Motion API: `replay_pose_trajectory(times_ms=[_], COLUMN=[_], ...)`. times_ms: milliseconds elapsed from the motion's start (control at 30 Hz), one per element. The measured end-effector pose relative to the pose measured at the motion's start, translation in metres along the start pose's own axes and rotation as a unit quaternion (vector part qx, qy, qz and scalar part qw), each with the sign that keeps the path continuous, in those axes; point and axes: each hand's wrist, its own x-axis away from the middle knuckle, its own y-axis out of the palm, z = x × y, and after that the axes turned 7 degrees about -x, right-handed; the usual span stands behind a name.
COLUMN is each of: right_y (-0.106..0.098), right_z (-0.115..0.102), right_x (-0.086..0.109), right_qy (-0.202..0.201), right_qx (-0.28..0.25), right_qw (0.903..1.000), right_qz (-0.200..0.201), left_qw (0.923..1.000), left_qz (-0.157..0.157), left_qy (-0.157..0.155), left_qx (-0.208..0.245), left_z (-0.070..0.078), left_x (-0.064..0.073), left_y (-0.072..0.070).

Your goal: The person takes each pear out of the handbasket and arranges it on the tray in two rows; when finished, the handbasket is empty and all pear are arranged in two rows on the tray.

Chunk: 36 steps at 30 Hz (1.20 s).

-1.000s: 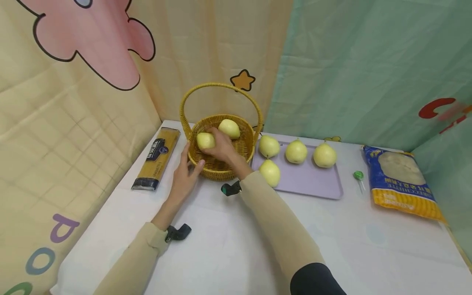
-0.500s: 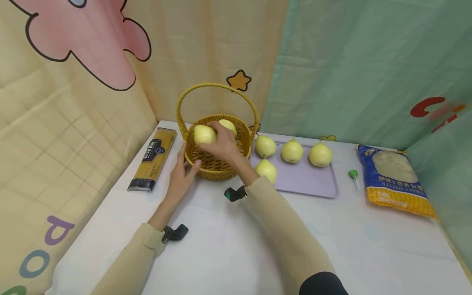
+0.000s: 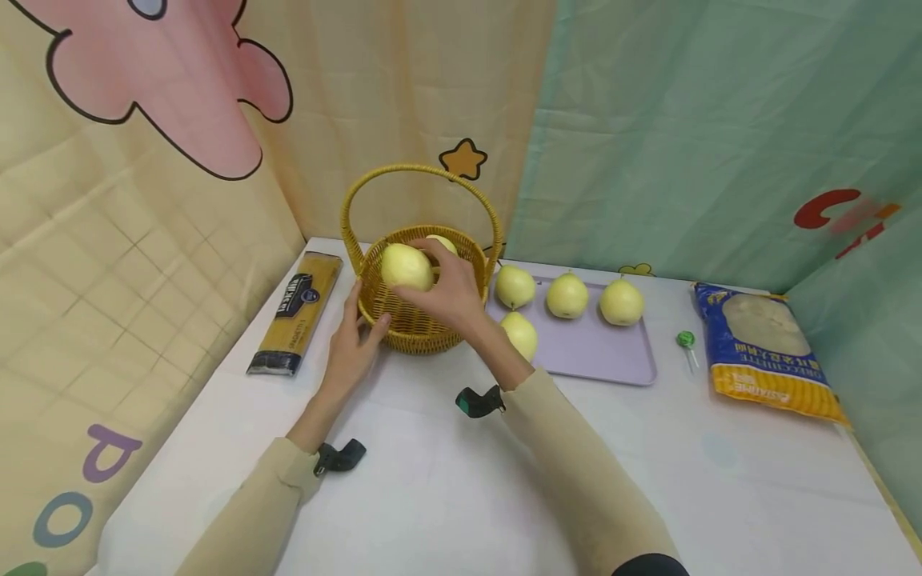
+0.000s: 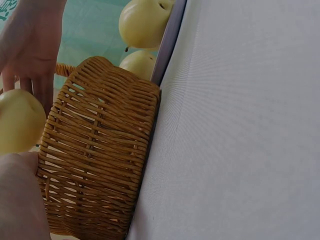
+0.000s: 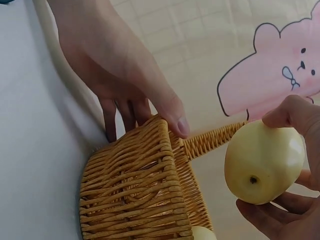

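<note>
A pale yellow pear (image 3: 405,267) is held by my right hand (image 3: 455,294) just above the wicker basket (image 3: 421,344). Thumb and fingers clasp the fruit from opposite sides, as the right wrist view shows with the pear (image 5: 264,162). My left hand (image 3: 349,352) grips the basket's near left side, its thumb at the rim and its fingers along the outer wall. A second pear (image 3: 442,242) lies inside the basket, partly hidden behind my right hand. The basket's tall arched handle (image 3: 418,169) stands upright.
To the right, a lilac tray (image 3: 598,352) bears several pears (image 3: 567,296). Farther right lie a green lollipop (image 3: 686,339) and a blue and yellow pasta bag (image 3: 771,352). A spaghetti packet (image 3: 295,312) lies left of the basket. Curtains rise behind the white table (image 3: 432,472).
My right hand has lifted the pear from inside the basket to above its rim, drawing slightly toward me. The left hand has stayed on the basket. The view has shifted slightly.
</note>
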Motion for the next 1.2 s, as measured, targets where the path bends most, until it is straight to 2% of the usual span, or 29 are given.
replay_pose_trajectory(times_ms=[267,433,600,767,1000,1200], right_y=[-0.017,-0.029,-0.042,-0.063,-0.097,-0.119], right_z=[-0.010,-0.022,-0.026,-0.023,-0.014,-0.002], right_x=[0.016,0.023,0.034,0.045,0.058,0.069], right_qy=[-0.076,-0.097,-0.097,-0.091,-0.059,-0.035], right_qx=[-0.048,-0.088,-0.103,-0.095,-0.092,-0.078], right_qw=[0.9949,0.9888,0.9865,0.9854,0.9819,0.9819], right_qz=[0.045,0.071,0.082,0.108,0.155,0.169], left_qw=[1.0000,1.0000,1.0000,1.0000,1.0000,1.0000], left_qz=[0.000,0.000,0.006,0.006,0.003,0.001], left_qy=[0.000,-0.003,-0.007,-0.001,0.004,0.001], left_qx=[-0.001,0.000,0.000,0.001,-0.002,-0.004], left_z=[0.000,-0.003,-0.005,-0.005,0.000,0.001], left_x=[0.000,0.001,0.003,0.002,0.001,0.001], left_y=[-0.003,-0.003,-0.003,0.000,-0.001,-0.001])
